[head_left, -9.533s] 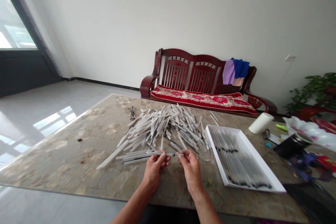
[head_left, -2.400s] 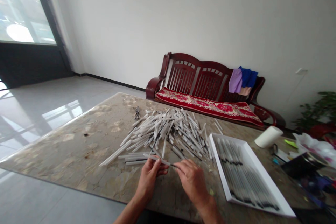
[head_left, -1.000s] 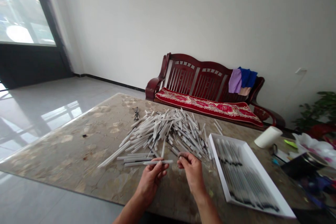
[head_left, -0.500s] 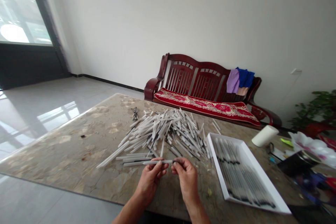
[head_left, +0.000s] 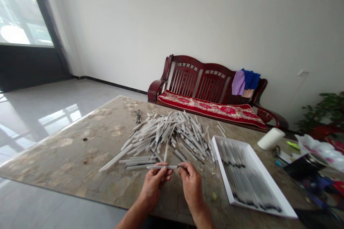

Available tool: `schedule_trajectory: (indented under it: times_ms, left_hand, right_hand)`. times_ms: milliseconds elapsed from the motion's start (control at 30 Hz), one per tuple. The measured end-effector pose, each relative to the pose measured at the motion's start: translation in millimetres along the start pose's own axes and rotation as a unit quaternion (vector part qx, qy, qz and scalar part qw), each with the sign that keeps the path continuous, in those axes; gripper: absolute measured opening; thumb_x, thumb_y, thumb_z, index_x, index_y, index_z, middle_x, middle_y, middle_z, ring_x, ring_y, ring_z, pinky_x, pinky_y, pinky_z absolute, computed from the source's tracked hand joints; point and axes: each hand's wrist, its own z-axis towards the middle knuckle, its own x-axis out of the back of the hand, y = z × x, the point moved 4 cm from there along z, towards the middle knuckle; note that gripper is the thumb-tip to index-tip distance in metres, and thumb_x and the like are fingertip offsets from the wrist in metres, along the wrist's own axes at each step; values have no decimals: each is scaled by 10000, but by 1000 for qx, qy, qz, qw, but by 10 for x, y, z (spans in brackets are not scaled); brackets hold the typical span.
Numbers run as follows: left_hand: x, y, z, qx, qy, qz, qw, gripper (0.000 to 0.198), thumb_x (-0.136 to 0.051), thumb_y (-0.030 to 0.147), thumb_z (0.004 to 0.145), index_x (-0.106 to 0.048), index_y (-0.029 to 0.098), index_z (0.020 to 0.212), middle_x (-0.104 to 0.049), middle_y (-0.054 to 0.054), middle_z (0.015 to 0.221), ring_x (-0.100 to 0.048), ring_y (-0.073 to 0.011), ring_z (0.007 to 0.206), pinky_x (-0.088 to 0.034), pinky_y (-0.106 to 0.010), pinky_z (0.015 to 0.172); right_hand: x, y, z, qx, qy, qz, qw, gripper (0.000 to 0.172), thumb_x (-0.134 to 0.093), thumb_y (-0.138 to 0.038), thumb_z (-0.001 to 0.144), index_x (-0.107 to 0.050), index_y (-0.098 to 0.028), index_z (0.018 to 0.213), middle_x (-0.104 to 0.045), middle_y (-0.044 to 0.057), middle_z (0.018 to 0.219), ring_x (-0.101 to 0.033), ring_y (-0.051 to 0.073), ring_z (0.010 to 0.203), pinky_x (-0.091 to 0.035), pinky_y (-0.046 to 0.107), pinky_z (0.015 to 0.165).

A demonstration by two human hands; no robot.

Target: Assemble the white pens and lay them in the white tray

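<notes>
My left hand [head_left: 155, 181] pinches the middle of a slim whitish pen [head_left: 169, 167], held level above the table. Its narrow tip points left. The fingers of my right hand [head_left: 190, 179] close around the pen's dark right end and partly hide it. Just beyond my hands spreads a large heap of white tubes and dark thin sticks [head_left: 166, 132]. Several more tubes [head_left: 138, 162] lie side by side to the left of my left hand. On the right, a white open box [head_left: 227, 182] holds rows of pens with black ends [head_left: 252, 179].
The patterned table [head_left: 67, 157] carries glasses [head_left: 138, 116] behind the heap, a white roll [head_left: 271, 139] and a black cylindrical cup [head_left: 305, 166] at the right. A dark red wooden bench [head_left: 204, 78] with a floral cushion stands behind the table.
The pen has shifted very slightly between my hands, and my right fingers now cover more of its dark end. Everything else stays where it was.
</notes>
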Motion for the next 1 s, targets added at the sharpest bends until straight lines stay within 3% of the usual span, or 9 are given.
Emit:
schedule_trajectory:
  times_ms: [167, 300, 500, 667, 733, 900, 1000]
  left_hand:
    - [-3, -5, 5, -5, -2, 13, 1000, 495, -945, 365, 466, -688, 136, 822, -737, -32, 632, -679, -136, 583, -525, -181, 550]
    - [-19, -8, -15, -19, -12, 30, 999, 459, -935, 368, 491, -686, 134, 799, -731, -36, 614, -664, -131, 554, -507, -181, 533]
    - [-37, 2, -32, -33, -11, 49, 998, 450, -932, 379, 487, -694, 134, 779, -729, -40, 612, -677, -154, 566, -511, -201, 533]
    - [-40, 1, -12, -29, -13, 56, 998, 451, -927, 398, 491, -698, 144, 784, -731, -31, 616, -676, -147, 563, -525, -208, 546]
    - [-46, -3, -12, -32, -18, 64, 997, 444, -924, 404, 498, -696, 143, 775, -735, -38, 629, -685, -159, 579, -531, -218, 543]
    - [-38, -10, -13, -40, -19, 62, 997, 443, -924, 407, 500, -692, 140, 766, -727, -38, 617, -686, -166, 574, -527, -220, 527]
    - [-24, -11, -9, -36, -12, 56, 998, 449, -924, 406, 499, -697, 141, 781, -729, -34, 610, -674, -153, 555, -523, -212, 532]
  right_hand:
    - [18, -101, -17, 14, -27, -36, 999, 139, -534, -300, 909, -647, -225, 876, -707, 17, 776, -670, 164, 713, -486, 221, 649]
    - [-45, -128, -63, 15, -39, -102, 994, 259, -434, -359, 968, -580, -234, 795, -645, 14, 675, -620, 171, 621, -402, 240, 568]
    - [-84, -69, -65, -46, -48, -94, 993, 469, -318, -527, 983, -555, -246, 691, -587, 14, 567, -549, 172, 513, -325, 270, 508]
    - [-3, -159, -23, -44, -106, -48, 992, 383, -366, -498, 983, -598, -239, 821, -628, 0, 671, -587, 163, 622, -370, 239, 569]
    - [8, -162, -14, -27, -98, -70, 992, 359, -396, -480, 977, -589, -232, 803, -624, 1, 675, -582, 160, 622, -361, 238, 572]
    - [-16, -93, -18, -36, -75, -92, 992, 479, -376, -522, 973, -563, -232, 640, -547, -7, 506, -510, 149, 476, -299, 256, 494]
    - [7, -113, -39, -45, -101, -32, 993, 436, -357, -506, 987, -625, -231, 780, -619, -1, 598, -564, 150, 539, -351, 237, 514]
